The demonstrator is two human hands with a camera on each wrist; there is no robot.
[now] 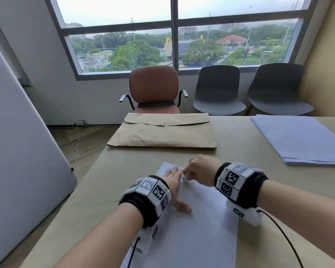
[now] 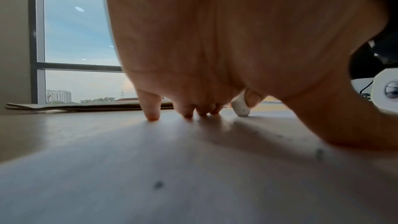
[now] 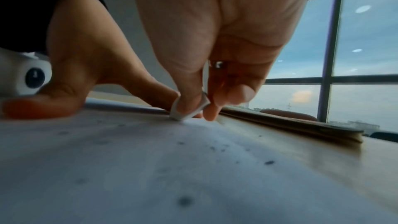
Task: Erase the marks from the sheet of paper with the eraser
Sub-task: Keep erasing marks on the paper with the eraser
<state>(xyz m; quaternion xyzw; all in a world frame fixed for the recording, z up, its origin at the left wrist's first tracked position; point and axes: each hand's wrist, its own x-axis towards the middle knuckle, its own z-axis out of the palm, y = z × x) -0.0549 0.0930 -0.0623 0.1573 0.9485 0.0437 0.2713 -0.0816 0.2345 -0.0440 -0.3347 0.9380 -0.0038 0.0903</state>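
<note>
the eraser (image 3: 189, 111) rubs the sheet of paper (image 1: 201, 229) near its upper corner, centre of the head view, pinched in the right hand (image 1: 201, 172). the left hand (image 1: 174, 182) lies flat, fingers straight, pinning the sheet. erasing is under way; next likely needs short strokes. crumbs (image 3: 269, 162) dot the paper. around: beige table (image 1: 240, 144), brown envelope (image 1: 162, 134), chairs (image 1: 219, 89), window (image 1: 172, 31).

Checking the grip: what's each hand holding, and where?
Right hand pinches the eraser by its upper part; left hand presses flat on the paper, holding nothing.
</note>
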